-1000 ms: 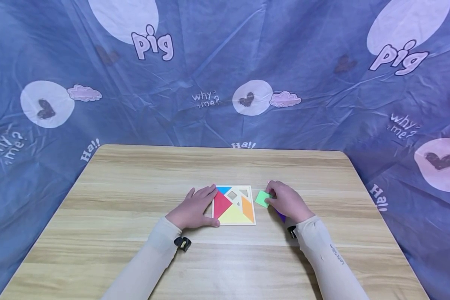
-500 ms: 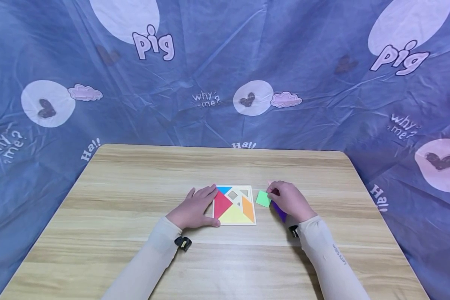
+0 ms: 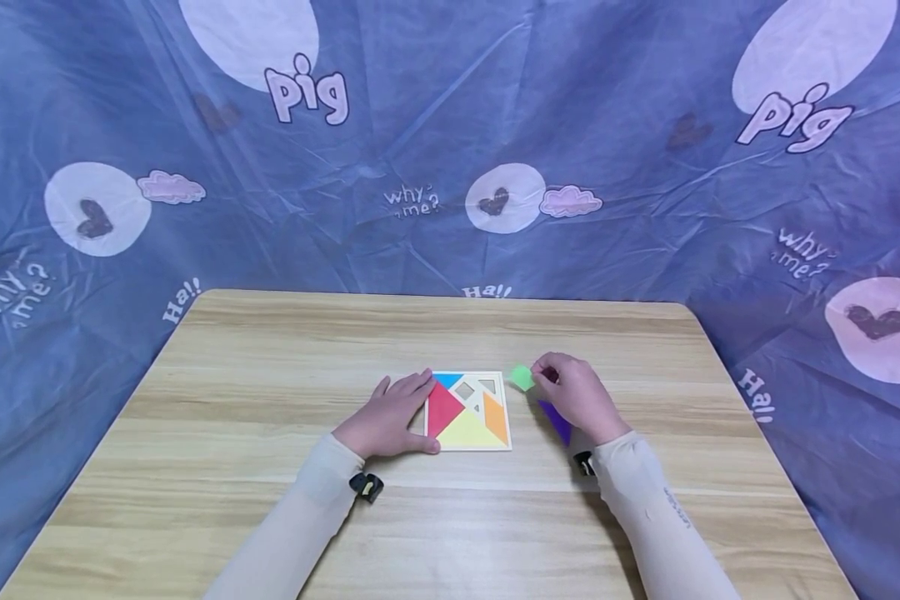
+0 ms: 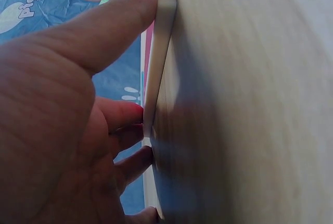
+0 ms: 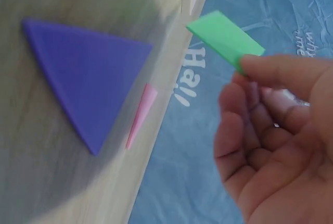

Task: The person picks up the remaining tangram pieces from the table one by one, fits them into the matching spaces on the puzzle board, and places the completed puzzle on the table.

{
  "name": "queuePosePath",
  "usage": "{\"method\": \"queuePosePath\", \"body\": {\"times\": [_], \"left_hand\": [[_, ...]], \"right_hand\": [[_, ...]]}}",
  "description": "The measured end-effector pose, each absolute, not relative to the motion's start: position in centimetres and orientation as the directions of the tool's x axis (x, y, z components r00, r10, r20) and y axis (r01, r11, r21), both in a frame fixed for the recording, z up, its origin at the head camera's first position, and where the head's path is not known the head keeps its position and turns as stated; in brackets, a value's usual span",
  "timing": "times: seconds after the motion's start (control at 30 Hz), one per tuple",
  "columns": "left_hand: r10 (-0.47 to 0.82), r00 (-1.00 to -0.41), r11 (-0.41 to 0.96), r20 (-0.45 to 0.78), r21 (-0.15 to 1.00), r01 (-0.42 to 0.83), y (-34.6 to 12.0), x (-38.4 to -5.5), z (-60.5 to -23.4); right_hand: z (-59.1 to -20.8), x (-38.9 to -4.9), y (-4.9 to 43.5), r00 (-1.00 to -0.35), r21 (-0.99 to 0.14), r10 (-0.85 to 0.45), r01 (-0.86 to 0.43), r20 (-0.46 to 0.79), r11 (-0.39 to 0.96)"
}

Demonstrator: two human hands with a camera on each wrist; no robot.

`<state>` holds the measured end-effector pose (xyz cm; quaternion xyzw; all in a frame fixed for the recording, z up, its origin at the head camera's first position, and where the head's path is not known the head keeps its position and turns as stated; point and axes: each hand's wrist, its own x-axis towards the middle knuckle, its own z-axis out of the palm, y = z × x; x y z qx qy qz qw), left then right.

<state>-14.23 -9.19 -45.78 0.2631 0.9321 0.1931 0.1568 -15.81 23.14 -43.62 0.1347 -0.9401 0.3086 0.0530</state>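
A blue cloth [image 3: 390,133] printed with hearts, clouds and the words "pig" and "why me?" hangs behind a wood-grain table [image 3: 450,517], where a person in pale sleeves [image 3: 663,533] works with a flat puzzle. The left hand [image 3: 390,419] spreads along the left side of the board [image 3: 479,397], thumb at the near corner and fingers extended toward the far one, touching its edge. The right hand [image 3: 579,402] pinches a piece between thumb and forefinger, its other fingers curled in toward the palm. Set in the board, which lies flat near the middle of the table, are a yellow triangle [image 3: 471,431] at the near side, a red piece [image 3: 444,408] at left, an orange piece [image 3: 497,419] at right and a blue piece [image 3: 446,379] at the far left corner; three bare cut-outs show between them. A purple triangle [image 3: 555,422] lies on the table, partly under the right hand. The green piece [image 3: 521,377], in the right hand's pinch, is lifted just beside the board's far right corner. A small pink piece [image 5: 141,114] rests near the purple triangle.
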Motion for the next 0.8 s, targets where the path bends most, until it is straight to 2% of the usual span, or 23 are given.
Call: {"method": "queuePosePath", "body": {"times": [0.2, 0.3, 0.43, 0.57, 0.8], "left_hand": [[0.553, -0.807, 0.791, -0.209, 0.437, 0.429, -9.2, -14.4, -46.0], [0.551, -0.807, 0.792, -0.211, 0.437, 0.426, -9.2, -14.4, -46.0], [0.548, -0.810, 0.793, -0.208, 0.438, 0.424, -9.2, -14.4, -45.9], [0.548, -0.810, 0.796, -0.211, 0.431, 0.426, -9.2, -14.3, -45.8], [0.547, -0.809, 0.795, -0.214, 0.435, 0.423, -9.3, -14.3, -45.8]], "right_hand": [[-44.0, -15.8, 22.4, -0.937, -0.613, -0.202, -0.340, 0.285, 0.713], [-43.9, -15.9, 21.6, -0.938, -0.671, -0.179, -0.339, 0.297, 0.659], [-43.8, -16.1, 20.2, -0.964, -0.793, -0.162, -0.265, 0.211, 0.548], [-43.7, -16.3, 19.2, -0.978, -0.849, -0.186, -0.172, 0.089, 0.500], [-44.0, -17.1, 18.2, -0.939, -0.893, -0.330, -0.062, -0.099, 0.445]]}}
